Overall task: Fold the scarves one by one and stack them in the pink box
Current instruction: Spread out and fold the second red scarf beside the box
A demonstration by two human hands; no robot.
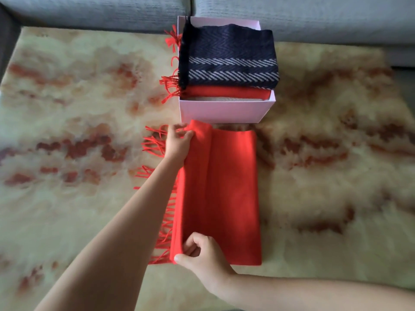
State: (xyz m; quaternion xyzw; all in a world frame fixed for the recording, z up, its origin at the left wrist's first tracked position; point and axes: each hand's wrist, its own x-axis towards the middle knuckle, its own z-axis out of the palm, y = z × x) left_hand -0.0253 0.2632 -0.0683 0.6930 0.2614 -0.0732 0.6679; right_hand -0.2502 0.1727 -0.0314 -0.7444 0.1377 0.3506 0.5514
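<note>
A red scarf lies folded on the rug in front of the pink box, its fringe trailing out to the left. My left hand grips the scarf's far left corner. The near left corner is pinched by my right hand. Between the two hands the left edge is lifted into a fold. Inside the box, a navy scarf with white stripes lies on top of a folded red scarf, and a pale one shows just beneath that.
A fluffy cream rug with rust-brown patches covers the floor. A grey sofa runs along the far edge behind the box. Red fringe hangs over the box's left wall.
</note>
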